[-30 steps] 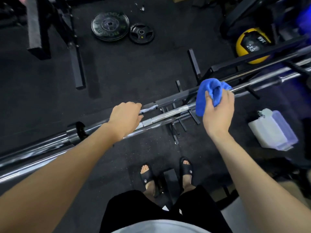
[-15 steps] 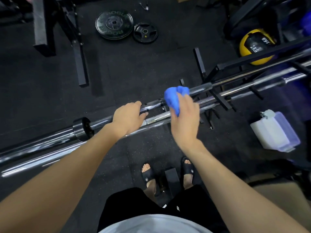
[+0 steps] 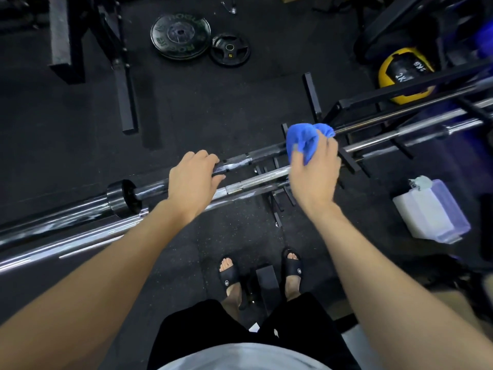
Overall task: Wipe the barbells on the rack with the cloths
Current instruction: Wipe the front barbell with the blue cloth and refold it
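- The dark barbell (image 3: pixel 240 162), lying across the rack (image 3: pixel 346 113), is gripped by the curled left hand (image 3: pixel 192 180).
- A bunched blue cloth (image 3: pixel 304 141) is clutched in the right hand (image 3: pixel 314 172) above the chrome barbell (image 3: pixel 264 178).

"ROGUE" on the large plate (image 3: pixel 180 36); "5" on the small plate (image 3: pixel 230 50).

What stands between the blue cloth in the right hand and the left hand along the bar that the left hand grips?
Nothing visible does. The right hand holds the blue cloth against the barbell, and the left hand grips the same bar further left. The stretch between them is bare metal.
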